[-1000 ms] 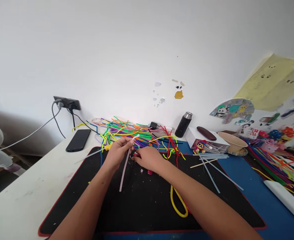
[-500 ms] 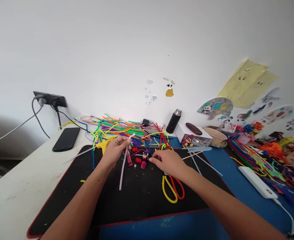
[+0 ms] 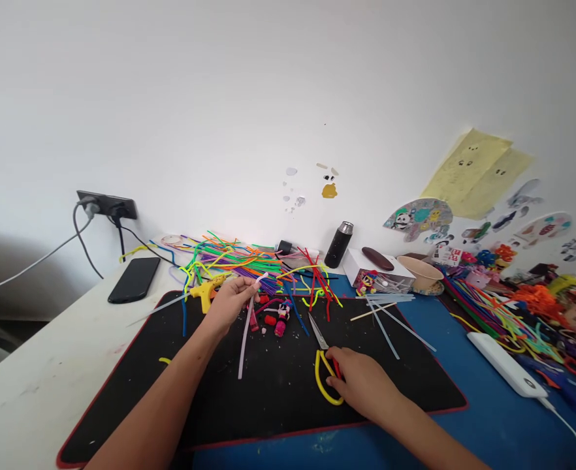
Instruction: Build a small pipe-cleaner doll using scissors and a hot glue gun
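Note:
My left hand (image 3: 234, 299) pinches a pale pink pipe cleaner (image 3: 244, 349); its bent tip pokes out above the fingers and its long end hangs down over the black mat (image 3: 268, 405). My right hand (image 3: 359, 382) closes around the handles of a pair of scissors (image 3: 323, 375) with one yellow and one red loop; the blades lie on the mat, pointing away from me. Between the hands rests a small doll-like figure (image 3: 281, 318) in pink, black and blue. Red fuzzy pieces (image 3: 270, 320) lie beside it.
Behind my left hand is a yellow glue gun (image 3: 204, 294). Colourful pipe cleaners (image 3: 249, 261) pile along the wall. A black bottle (image 3: 339, 245) stands near a white box (image 3: 381, 264). Clear glue sticks (image 3: 390, 313) lie right, a phone (image 3: 134, 280) left, a white power bank (image 3: 506, 365) far right.
My right hand has moved from beside the small figure toward me and taken hold of the scissors' handles. My left hand keeps the pink pipe cleaner. The view has shifted slightly.

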Demonstrator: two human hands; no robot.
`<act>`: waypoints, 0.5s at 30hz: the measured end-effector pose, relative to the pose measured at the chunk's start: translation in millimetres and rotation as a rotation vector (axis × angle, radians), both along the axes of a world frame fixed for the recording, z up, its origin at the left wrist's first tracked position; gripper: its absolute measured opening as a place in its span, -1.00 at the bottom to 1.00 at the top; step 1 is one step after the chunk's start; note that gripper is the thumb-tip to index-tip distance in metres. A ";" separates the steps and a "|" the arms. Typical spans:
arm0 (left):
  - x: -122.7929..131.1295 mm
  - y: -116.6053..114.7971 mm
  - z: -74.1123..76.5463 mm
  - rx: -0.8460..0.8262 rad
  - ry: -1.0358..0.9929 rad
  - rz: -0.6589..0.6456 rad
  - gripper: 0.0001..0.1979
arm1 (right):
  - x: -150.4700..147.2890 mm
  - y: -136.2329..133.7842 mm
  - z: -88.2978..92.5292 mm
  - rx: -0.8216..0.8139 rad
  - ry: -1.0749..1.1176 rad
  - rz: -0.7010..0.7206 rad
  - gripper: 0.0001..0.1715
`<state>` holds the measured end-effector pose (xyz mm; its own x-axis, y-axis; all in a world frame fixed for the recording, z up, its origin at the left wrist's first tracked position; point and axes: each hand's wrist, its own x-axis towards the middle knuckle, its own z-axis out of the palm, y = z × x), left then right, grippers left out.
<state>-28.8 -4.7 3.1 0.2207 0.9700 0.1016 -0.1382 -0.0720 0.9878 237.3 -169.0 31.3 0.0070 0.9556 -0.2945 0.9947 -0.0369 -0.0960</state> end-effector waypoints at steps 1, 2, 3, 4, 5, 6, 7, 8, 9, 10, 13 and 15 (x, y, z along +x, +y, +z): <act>-0.1 -0.1 0.1 -0.002 0.001 -0.003 -0.44 | 0.6 1.1 -0.8 0.007 0.024 -0.007 -0.56; -0.2 -0.3 0.2 -0.004 0.002 -0.005 -0.43 | 1.8 2.1 -1.6 0.016 0.048 -0.015 -0.58; -0.4 -0.4 0.4 -0.005 0.003 -0.008 -0.43 | 3.5 2.7 -2.6 0.026 0.070 -0.021 -0.59; -0.5 -0.5 0.6 -0.007 0.003 -0.010 -0.43 | 5.5 3.1 -4.2 0.036 0.092 -0.027 -0.61; -0.7 -0.6 0.7 -0.008 0.002 -0.012 -0.43 | 7.8 3.1 -6.4 0.044 0.113 -0.033 -0.63; -0.9 -0.8 0.8 -0.008 0.001 -0.014 -0.43 | 10.4 2.8 -9.4 0.050 0.139 -0.043 -0.65; -1.0 -0.9 0.8 -0.009 0.000 -0.017 -0.43 | 13.2 2.5 -13.0 0.057 0.175 -0.056 -0.68; -1.0 -0.9 0.8 -0.010 0.000 -0.019 -0.44 | 16.1 2.0 -17.0 0.061 0.228 -0.075 -0.72; -0.9 -1.0 0.6 -0.010 0.000 -0.021 -0.44 | 19.1 1.6 -21.0 0.059 0.302 -0.105 -0.76; -0.8 -0.9 0.4 -0.011 0.000 -0.023 -0.44 | 22.0 1.2 -24.7 0.048 0.397 -0.147 -0.79; -0.1 -0.6 -0.4 -0.012 0.002 -0.029 -0.45 | 28.6 -0.5 -29.9 -0.061 0.716 -0.367 -0.80; 0.5 -0.4 -1.1 -0.014 0.006 -0.034 -0.44 | 30.2 -3.1 -27.7 -0.118 0.924 -0.493 -0.75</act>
<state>-28.3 -5.2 2.1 0.2543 0.9632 0.0866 -0.1347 -0.0533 0.9894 267.5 -172.2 3.6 0.1127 0.8728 -0.4749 0.4089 -0.4763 -0.7784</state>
